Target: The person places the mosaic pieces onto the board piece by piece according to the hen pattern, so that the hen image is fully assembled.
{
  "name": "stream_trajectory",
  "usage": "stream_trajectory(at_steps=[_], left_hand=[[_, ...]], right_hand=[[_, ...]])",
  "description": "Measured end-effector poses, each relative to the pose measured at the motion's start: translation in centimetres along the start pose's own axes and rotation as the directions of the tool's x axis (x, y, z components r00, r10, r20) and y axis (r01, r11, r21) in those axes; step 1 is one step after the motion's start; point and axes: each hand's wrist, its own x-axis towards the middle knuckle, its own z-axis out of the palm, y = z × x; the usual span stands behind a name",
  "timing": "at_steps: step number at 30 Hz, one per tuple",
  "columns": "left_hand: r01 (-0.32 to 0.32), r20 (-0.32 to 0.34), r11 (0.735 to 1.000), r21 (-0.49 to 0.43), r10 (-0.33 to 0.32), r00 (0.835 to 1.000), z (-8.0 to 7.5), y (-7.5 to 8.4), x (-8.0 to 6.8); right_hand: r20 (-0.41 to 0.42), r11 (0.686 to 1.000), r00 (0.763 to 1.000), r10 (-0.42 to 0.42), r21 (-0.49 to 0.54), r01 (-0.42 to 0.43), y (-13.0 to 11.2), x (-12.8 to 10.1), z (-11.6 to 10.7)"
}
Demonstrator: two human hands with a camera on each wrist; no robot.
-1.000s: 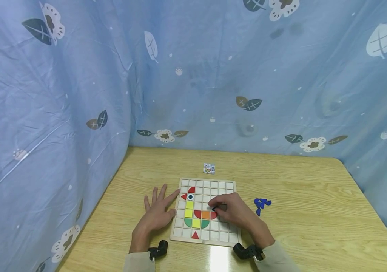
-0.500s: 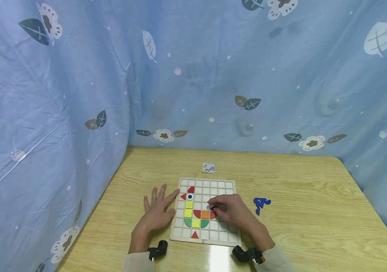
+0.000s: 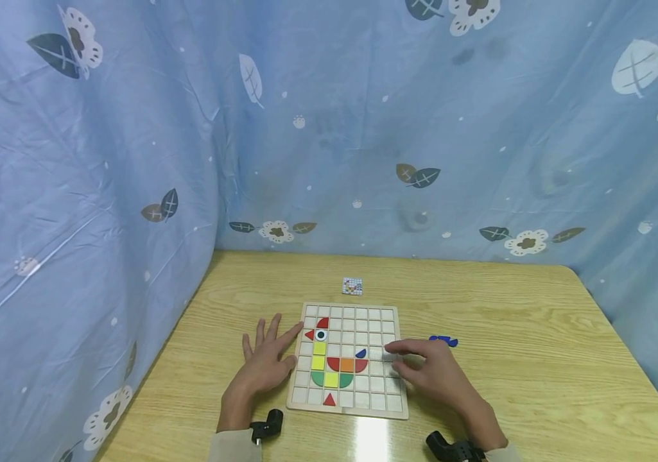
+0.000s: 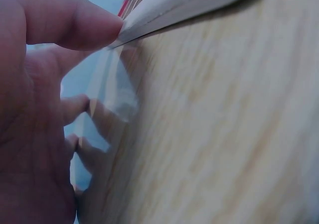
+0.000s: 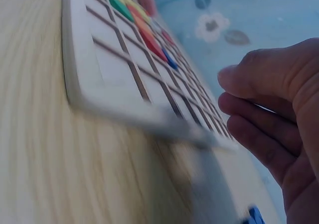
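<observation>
A wooden grid board (image 3: pixel 363 399) lies on the table with flat coloured pieces set in its cells in a bird-like pattern. One blue quarter-round piece (image 3: pixel 361 353) sits just above the right red piece (image 3: pixel 361 366). My left hand (image 3: pixel 266 367) rests with spread fingers at the board's left edge; in the left wrist view the thumb (image 4: pixel 75 22) touches that edge. Over the board's right edge hovers my right hand (image 3: pixel 435 372), fingers loosely bent, nothing between thumb and fingertips. Blue pieces (image 3: pixel 443 340) lie beyond it, partly hidden by the hand.
A small printed card (image 3: pixel 352 286) with a grid picture lies behind the board. The wooden table (image 3: pixel 513 333) extends to the right. A blue patterned curtain (image 3: pixel 329 128) hangs along the back and sides.
My right hand has let go of the blue quarter-round piece, which now lies on the board. The hand has moved right towards the blue pieces. My left hand stays put.
</observation>
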Motion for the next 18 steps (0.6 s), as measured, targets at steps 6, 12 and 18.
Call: stream_trajectory(at_steps=[6, 12, 18], left_hand=[[0.000, 0.007, 1.000, -0.006, 0.000, 1.000, 0.0, 0.0, 0.0], [0.003, 0.000, 1.000, -0.006, -0.003, 1.000, 0.0, -0.1, 0.0], [-0.001, 0.000, 1.000, 0.001, 0.001, 1.000, 0.1, -0.2, 0.1]], right_hand=[[-0.054, 0.998, 0.997, 0.060, 0.012, -0.060, 1.2, -2.0, -2.5], [-0.108, 0.991, 0.985, 0.133, -0.007, -0.134, 3.1, -3.0, -5.4], [-0.176, 0.988, 0.976, 0.131, -0.056, -0.143, 4.9, -3.0, -7.5]])
